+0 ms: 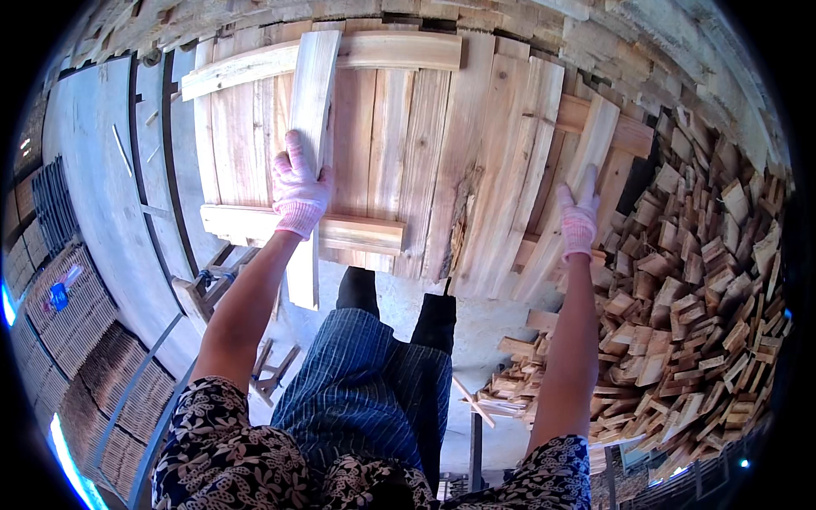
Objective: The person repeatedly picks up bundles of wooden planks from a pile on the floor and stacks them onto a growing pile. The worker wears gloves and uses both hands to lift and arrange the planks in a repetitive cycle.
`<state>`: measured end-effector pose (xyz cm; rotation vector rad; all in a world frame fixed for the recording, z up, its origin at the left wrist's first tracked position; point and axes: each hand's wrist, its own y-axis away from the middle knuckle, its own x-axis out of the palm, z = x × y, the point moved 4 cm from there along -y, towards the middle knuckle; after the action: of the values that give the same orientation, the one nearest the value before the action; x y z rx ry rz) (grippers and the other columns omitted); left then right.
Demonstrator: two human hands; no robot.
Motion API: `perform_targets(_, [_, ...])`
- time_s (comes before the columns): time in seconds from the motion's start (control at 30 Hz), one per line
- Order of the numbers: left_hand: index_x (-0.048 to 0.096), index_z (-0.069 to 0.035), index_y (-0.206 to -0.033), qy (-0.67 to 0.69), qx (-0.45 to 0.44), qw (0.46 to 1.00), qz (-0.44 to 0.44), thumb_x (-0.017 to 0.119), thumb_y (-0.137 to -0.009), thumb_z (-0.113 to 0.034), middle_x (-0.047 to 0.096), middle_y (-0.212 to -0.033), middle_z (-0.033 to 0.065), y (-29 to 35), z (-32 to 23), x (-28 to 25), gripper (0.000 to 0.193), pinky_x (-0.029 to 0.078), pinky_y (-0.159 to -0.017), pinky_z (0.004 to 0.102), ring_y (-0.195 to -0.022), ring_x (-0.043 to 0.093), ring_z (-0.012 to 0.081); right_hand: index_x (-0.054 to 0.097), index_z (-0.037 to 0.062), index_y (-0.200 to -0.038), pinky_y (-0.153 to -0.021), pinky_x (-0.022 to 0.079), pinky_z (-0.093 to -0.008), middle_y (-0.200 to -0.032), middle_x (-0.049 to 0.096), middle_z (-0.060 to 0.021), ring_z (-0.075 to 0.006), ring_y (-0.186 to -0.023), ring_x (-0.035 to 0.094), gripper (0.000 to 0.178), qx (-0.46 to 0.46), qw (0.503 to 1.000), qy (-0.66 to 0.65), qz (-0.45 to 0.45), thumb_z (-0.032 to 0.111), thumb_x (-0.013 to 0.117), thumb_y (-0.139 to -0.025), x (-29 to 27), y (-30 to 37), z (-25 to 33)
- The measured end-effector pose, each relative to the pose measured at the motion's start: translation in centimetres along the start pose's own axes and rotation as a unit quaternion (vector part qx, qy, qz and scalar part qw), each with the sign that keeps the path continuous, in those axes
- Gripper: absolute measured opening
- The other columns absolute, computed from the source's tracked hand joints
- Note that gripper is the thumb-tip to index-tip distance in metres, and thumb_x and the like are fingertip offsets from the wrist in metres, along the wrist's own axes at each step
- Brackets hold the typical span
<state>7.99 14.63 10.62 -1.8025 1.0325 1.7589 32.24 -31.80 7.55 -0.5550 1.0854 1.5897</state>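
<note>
My left hand, in a pinkish-white knit glove, closes over a loose pale plank. Thumb and fingers lie on either side of it. This plank crosses two battens, the upper batten and the lower batten, which rest on a row of boards laid side by side. Over to the right, my right hand, gloved the same way, straddles another narrow plank that slants toward me. Part of each plank is hidden under its hand.
A big heap of short wood offcuts fills the right side. Stacked timber runs along the far edge. At left are a long grey panel, slatted stacks and a small blue object. A wooden stand is near my left forearm.
</note>
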Motion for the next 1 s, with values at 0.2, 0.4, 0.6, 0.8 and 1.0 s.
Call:
perform_targets(0.2, [0.015, -0.012, -0.163, -0.029, -0.014, 0.999, -0.006, 0.072, -0.086, -0.034, 0.048, -0.128, 0.0278, -0.6, -0.4, 0.1, 0.098, 0.052, -0.091, 0.0551, -0.11, 0.058, 0.0472, 0.044, 0.0264, -0.155, -0.102, 0.045, -0.0514, -0.137, 0.048, -0.0335, -0.0485, -0.113, 0.057, 0.055, -0.022, 0.999, -0.033, 0.016, 0.037, 0.055, -0.102, 4.5, 2.4, 1.1])
perform_targets(0.4, [0.015, -0.01, -0.163, -0.074, 0.02, 0.997, 0.005, 0.071, -0.086, -0.044, 0.048, -0.135, 0.0282, -0.8, 0.5, 3.0, 0.101, 0.05, -0.096, 0.0553, -0.115, 0.058, 0.0465, 0.06, 0.0096, -0.136, -0.108, 0.044, -0.0507, -0.141, 0.056, -0.0223, -0.0427, -0.122, 0.058, 0.037, -0.141, 0.918, 0.337, -0.153, 0.023, 0.053, -0.102, 2.8, 14.4, 3.9])
perform_targets(0.6, [0.006, -0.015, -0.164, -0.081, 0.028, 0.991, 0.104, 0.07, -0.083, -0.064, 0.034, -0.15, 0.0375, -6.9, 7.5, 5.8, 0.115, 0.046, -0.106, 0.0529, -0.132, 0.047, 0.0515, 0.054, 0.0061, -0.141, -0.106, 0.045, -0.0465, -0.131, 0.058, -0.0288, -0.0446, -0.123, 0.056, 0.047, 0.305, 0.908, -0.284, -0.048, 0.024, 0.059, -0.098, 4.3, 42.3, -0.9])
perform_targets(0.8, [0.039, -0.009, -0.153, -0.16, 0.195, 0.947, 0.201, 0.067, -0.092, -0.052, 0.045, -0.15, 0.0276, -3.6, -4.8, 1.8, 0.08, 0.041, -0.112, 0.0493, -0.134, 0.048, 0.045, 0.054, 0.005, -0.145, -0.106, 0.045, -0.0389, -0.13, 0.065, -0.0213, -0.0323, -0.119, 0.062, 0.054, 0.516, 0.795, -0.283, -0.149, 0.033, 0.055, -0.1, 4.9, 69.2, -13.0])
perform_targets(1.0, [0.059, -0.002, -0.132, -0.025, 0.446, 0.81, 0.38, 0.061, -0.101, -0.029, 0.059, -0.135, 0.0225, 21.2, -8.6, 10.1, 0.041, 0.042, -0.111, 0.0431, -0.127, 0.055, 0.0373, 0.044, 0.009, -0.153, -0.06, 0.05, -0.0314, -0.083, 0.063, -0.0065, -0.0155, -0.065, 0.057, 0.065, 0.631, 0.654, -0.382, -0.167, 0.032, 0.064, -0.095, 11.9, 83.1, -33.5])
